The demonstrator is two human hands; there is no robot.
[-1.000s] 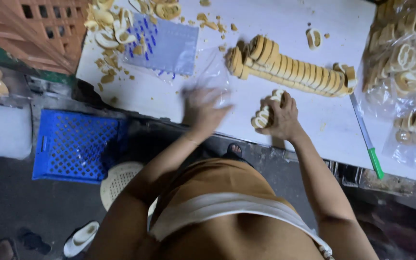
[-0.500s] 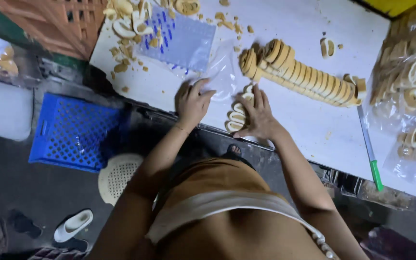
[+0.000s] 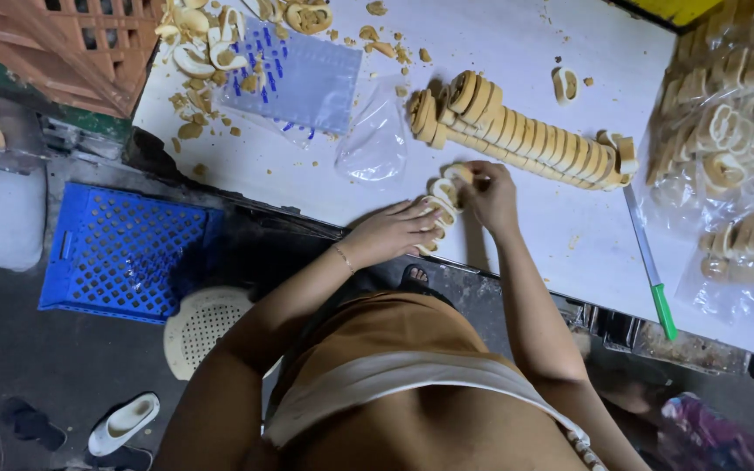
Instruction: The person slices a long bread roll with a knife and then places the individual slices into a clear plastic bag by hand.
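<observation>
The white flat work table (image 3: 525, 35) fills the upper part of the view, and both hands work at its near edge. Beyond the right fingertips lies the long row of tan, ring-shaped baked biscuits (image 3: 517, 131), set on edge side by side and running away to the right of the fingers. Farther right of the right hand, clear plastic bags packed with the same ring biscuits (image 3: 735, 148) cover the table's end. Beyond and to the left of the left fingers lies a flat clear plastic sheet with blue print (image 3: 298, 74), with a heap of broken biscuit pieces and crumbs (image 3: 202, 44) at its far left. Below the left forearm, off the table, a blue perforated plastic crate (image 3: 124, 253) sits on the floor.

Just beyond the left fingertips lies an empty crumpled clear plastic bag (image 3: 375, 139). To the right of the right wrist, a thin white stick with a green tip (image 3: 650, 270) lies along the table.

Between the two hands is a short stack of ring biscuits (image 3: 441, 201). The left hand (image 3: 392, 231) presses its fingers together against the stack's near end; the right hand (image 3: 490, 196) curls its fingers over the far end, pinching the topmost biscuit.
</observation>
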